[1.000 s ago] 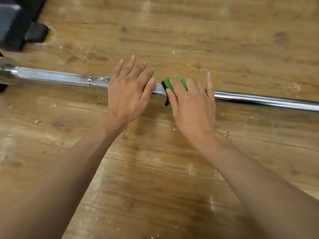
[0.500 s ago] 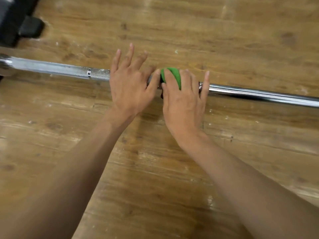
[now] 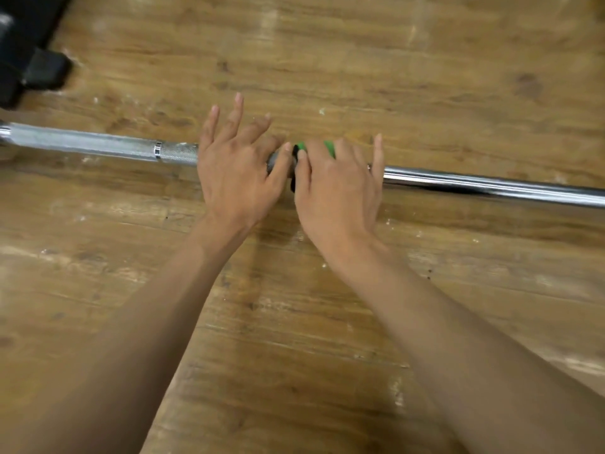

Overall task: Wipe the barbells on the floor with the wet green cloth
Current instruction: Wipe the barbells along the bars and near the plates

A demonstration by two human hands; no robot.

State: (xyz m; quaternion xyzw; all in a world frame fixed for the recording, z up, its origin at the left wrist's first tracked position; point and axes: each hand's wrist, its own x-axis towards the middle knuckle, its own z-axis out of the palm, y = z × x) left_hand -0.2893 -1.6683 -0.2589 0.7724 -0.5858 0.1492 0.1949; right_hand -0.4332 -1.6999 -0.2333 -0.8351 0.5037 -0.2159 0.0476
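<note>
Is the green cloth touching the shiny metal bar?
Touching. The head view shows the green cloth draped over the barbell, pressed down by the right hand, with no gap where they meet.

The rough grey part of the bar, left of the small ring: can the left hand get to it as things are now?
Probably yes. The left hand lies on the bar just right of that rough part, fingers spread, holding nothing, and nothing lies on that stretch.
</note>
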